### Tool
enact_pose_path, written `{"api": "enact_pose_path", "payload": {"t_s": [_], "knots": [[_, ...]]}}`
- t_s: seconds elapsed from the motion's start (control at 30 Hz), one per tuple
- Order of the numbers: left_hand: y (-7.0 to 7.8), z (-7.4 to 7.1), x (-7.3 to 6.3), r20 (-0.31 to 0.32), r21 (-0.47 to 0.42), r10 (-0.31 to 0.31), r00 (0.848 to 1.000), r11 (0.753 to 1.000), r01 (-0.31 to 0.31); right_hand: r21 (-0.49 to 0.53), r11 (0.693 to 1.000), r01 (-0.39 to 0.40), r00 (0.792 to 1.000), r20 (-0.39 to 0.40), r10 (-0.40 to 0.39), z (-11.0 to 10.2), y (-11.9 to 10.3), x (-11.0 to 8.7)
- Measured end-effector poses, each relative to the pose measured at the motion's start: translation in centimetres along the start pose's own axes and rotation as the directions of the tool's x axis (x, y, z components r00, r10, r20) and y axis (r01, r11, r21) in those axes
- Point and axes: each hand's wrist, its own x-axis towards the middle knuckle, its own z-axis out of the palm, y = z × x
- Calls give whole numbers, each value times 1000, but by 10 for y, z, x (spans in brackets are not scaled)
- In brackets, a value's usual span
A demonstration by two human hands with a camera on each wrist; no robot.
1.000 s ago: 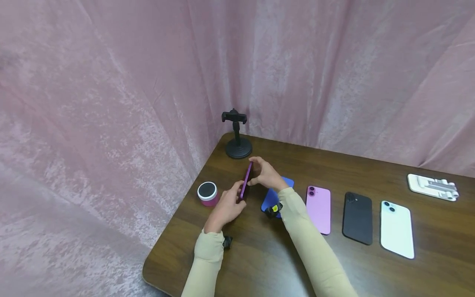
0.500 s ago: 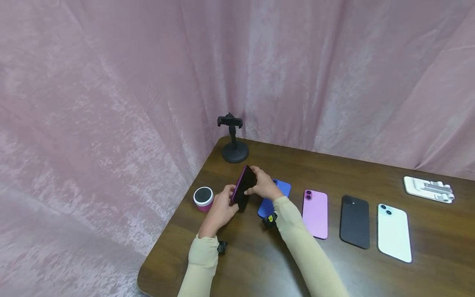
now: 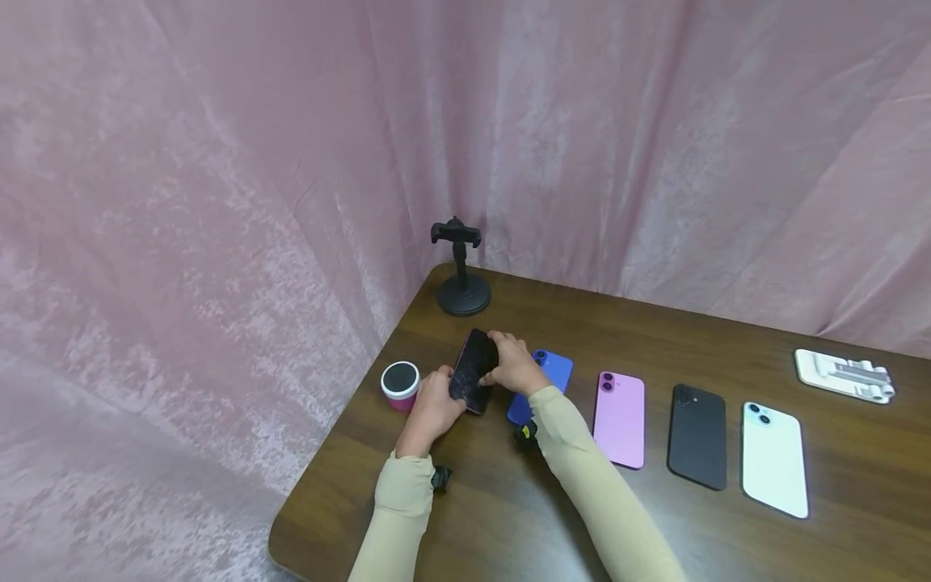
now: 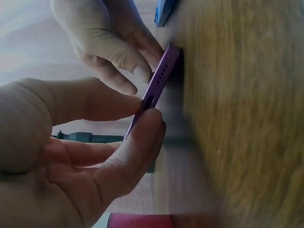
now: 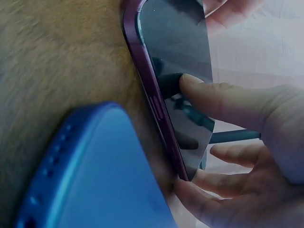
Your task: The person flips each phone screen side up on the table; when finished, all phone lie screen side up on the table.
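Observation:
Both hands hold a smartphone [image 3: 473,373] with a black, glossy screen facing up and a purple metal frame. My left hand [image 3: 431,408] pinches its near end between thumb and finger; the left wrist view shows the charging port and speaker holes of the purple edge [image 4: 163,71] there. At the far right side, my right hand [image 3: 518,368] has its thumb [image 5: 204,92] on the screen and fingertips at the lower edge. The phone lies close over the table, tilted a little. Just right of it is a blue phone [image 3: 558,370], partly covered by the right hand and sleeve.
A black phone stand [image 3: 463,293] stands at the back corner. A pink jar with a white-rimmed lid [image 3: 401,380] is left of the left hand. Pink [image 3: 620,420], black [image 3: 697,436] and white [image 3: 774,461] phones lie rightward, with a folded white stand [image 3: 845,376] behind.
The held phone has turned from standing on its edge to lying nearly flat, screen up, and has come down toward the table. Both hands keep their hold.

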Motion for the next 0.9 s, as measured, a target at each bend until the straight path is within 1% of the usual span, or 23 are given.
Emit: {"api": "enact_pose_path", "payload": {"t_s": [0.2,0.37,0.67,0.9], "knots": [[5,2,1,-1,8,-25,1000,1000,25,-41,999,-17,1000,-18,16,0,-3,-1],[6,7,2,-12,13,-55,998,998,56,-69,998,-4,1000,-7,3,-2,-2,0],[7,13,2,-2,39,-35,999,999,35,-106,994,-12,1000,-7,11,-1,1,-1],[13,18,-3,25,20,-64,998,998,64,-117,993,-4,1000,-9,3,-1,1,-3]]}}
